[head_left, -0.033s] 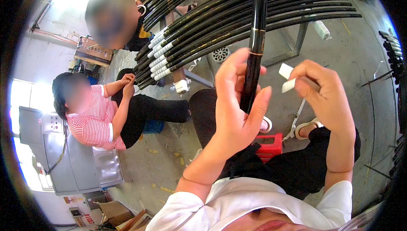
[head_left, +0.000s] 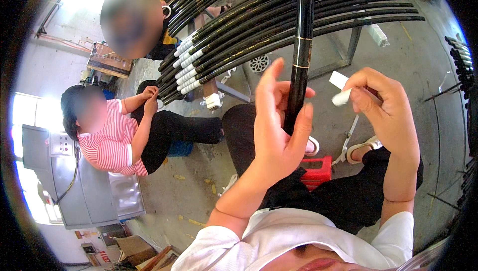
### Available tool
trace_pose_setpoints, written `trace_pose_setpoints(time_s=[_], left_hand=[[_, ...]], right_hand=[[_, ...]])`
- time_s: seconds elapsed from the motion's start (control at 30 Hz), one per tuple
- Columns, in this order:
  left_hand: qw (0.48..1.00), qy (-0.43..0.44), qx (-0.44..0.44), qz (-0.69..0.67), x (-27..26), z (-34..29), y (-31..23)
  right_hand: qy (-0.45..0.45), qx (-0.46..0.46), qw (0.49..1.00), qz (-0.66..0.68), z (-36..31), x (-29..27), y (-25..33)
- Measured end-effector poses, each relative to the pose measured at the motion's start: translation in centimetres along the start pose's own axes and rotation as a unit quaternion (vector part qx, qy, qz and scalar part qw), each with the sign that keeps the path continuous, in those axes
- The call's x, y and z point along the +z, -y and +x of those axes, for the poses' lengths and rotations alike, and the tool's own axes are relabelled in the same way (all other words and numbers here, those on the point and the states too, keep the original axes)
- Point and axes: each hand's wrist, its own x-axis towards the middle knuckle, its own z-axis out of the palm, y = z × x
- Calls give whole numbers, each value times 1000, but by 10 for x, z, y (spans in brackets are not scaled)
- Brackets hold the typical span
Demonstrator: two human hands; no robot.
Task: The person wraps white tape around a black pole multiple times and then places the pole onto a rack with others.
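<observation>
A glossy black pole (head_left: pixel 302 27) with thin gold rings stands nearly upright in front of me. Its lower end rests in my left hand (head_left: pixel 281 121), with fingers curled behind it, the thumb alongside and the index finger pointing up. Off to the right, my right hand (head_left: pixel 383 102) pinches a short white strip (head_left: pixel 340 97) between thumb and fingertips. The strip looks folded or curled, with two pale ends showing. It is apart from the pole. Whether the strip is tape or paper I cannot tell.
A row of black poles (head_left: pixel 269 27), several with white-wrapped ends (head_left: pixel 186 69), lies on a metal rack (head_left: pixel 352 47). Two people sit at the left, one in a striped shirt (head_left: pixel 112 139). Below me is a red stool (head_left: pixel 317 171); more poles (head_left: pixel 460 57) line the right side.
My left index finger stands slightly higher and straighter beside the pole. The white strip has tilted a little in my right hand, which has shifted slightly.
</observation>
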Motion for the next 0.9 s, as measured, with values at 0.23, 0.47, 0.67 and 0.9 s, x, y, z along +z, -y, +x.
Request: trace_pose_setpoints(time_s=[0.23, 0.47, 0.67, 0.9], left_hand=[[995, 17, -63, -72, 4, -19, -1], [986, 27, 44, 156, -4, -76, -8], [982, -6, -96, 163, -48, -128, -8], [1000, 6, -25, 9, -10, -58, 3]], right_hand=[[-46, -54, 997, -37, 0, -1, 3], [-142, -39, 989, 6, -3, -20, -8], [-166, -18, 986, -4, -13, -24, -1], [-105, -31, 994, -7, -10, -19, 2]])
